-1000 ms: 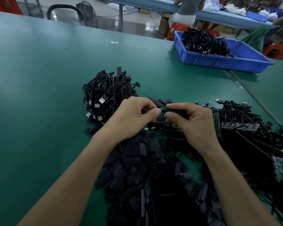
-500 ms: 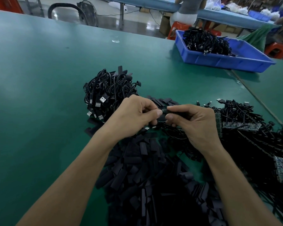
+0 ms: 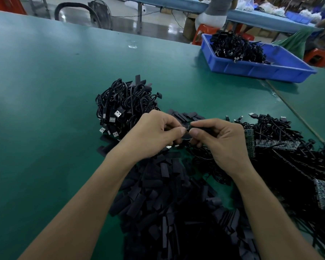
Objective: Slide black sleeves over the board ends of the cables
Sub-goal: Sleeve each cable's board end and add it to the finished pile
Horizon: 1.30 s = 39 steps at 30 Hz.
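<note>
Centrally, above the desk (image 3: 45,94): one sleeve (image 3: 203,128), black, matte, a short flat tube, held level between both hands.

Right grip (image 3: 223,141): fingers curled, thumb and forefinger pinching the sleeve along its length.
Left grip (image 3: 154,136): fingers curled, thumb tip pinched against the sleeve's left end; what goes into the sleeve is hidden by the fingers.

Loose sleeves (image 3: 167,194): a dark heap of flat black strips, near, under both forearms.
Cables (image 3: 289,158): black tangle at right, touching the heap, each with a narrow green board (image 3: 276,144) at one end.
Bundle (image 3: 124,106): coiled black cables, silver USB plugs showing, far left of the hands.
Bin (image 3: 261,69): blue, far right, holding more black cables.
</note>
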Each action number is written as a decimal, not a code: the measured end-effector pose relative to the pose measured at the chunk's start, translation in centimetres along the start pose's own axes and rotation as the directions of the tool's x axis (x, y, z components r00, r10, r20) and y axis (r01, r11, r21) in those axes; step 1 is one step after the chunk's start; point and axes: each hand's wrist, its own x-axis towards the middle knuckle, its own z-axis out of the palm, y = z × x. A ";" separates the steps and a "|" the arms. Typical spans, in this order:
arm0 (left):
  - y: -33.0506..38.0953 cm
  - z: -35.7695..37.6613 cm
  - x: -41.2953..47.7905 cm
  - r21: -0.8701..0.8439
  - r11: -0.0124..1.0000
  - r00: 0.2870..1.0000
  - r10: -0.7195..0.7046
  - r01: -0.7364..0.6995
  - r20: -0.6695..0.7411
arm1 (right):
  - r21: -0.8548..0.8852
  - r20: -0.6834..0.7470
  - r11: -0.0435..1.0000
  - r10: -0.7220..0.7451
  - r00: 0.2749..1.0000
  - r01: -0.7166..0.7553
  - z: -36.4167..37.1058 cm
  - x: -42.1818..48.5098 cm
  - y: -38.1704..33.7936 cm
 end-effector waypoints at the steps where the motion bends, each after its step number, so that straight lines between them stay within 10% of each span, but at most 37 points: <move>1: 0.0 0.1 0.0 0.029 1.000 1.000 0.008 -0.008 -0.008 | -0.012 -0.002 1.000 -0.002 1.000 0.002 0.0 0.0 0.0; 8: 0.3 0.2 -0.1 0.015 1.000 1.000 0.007 -0.008 0.004 | -0.056 -0.009 0.998 0.019 1.000 -0.019 0.4 0.1 -0.4; 20: 0.4 1.7 -0.1 -0.212 0.977 0.987 -0.003 -0.032 -0.160 | -0.017 -0.419 1.000 -0.017 0.908 0.011 3.2 -0.4 -0.1; 39: 0.5 3.1 0.1 -0.351 0.933 0.970 -0.007 -0.081 -0.244 | 0.025 -0.341 1.000 -0.005 0.940 0.014 3.9 0.2 -1.7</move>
